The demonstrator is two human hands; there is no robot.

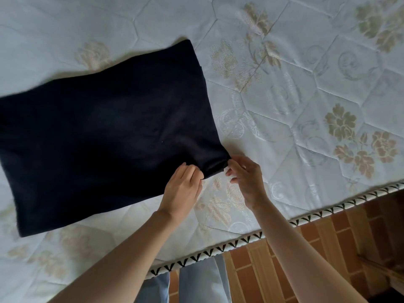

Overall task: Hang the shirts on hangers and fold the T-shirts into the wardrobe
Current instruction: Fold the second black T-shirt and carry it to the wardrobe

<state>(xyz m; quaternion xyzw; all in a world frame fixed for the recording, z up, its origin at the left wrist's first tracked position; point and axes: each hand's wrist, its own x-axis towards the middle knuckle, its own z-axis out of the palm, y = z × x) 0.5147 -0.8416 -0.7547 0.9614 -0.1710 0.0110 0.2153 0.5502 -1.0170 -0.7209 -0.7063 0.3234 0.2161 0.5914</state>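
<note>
Nearest the camera, two bare forearms reach up from the lower edge over the mattress [306, 88] border, a white piping with black V-shaped stitches. Below that border show a strip of brick-patterned floor [328, 248] in red-brown and tan, and pale blue trouser legs [196, 278].

The left hand [182, 189] lies palm down at the near edge of the T-shirt [98, 132], its fingers curled onto the cloth and pinching the hem just left of the near right corner. The right hand [247, 180] is just beside it, on the other side of that corner, with thumb and fingertips closed on the corner's edge and the other fingers loosely bent above the mattress. The two hands are close together but not touching, with the corner of the cloth between them.

The T-shirt lies flat on the mattress, stretching away from the hands to the left and up. It is very dark, navy or black, folded into a plain rough rectangle set at a slant, with smooth surface and only faint creases near the pinched corner. Its left end runs to the frame's edge. Neither sleeves nor collar show.

No brand, label or writing can be read anywhere.

Farther off, the mattress is pale blue-white, quilted in hexagons with beige flower motifs.
</note>
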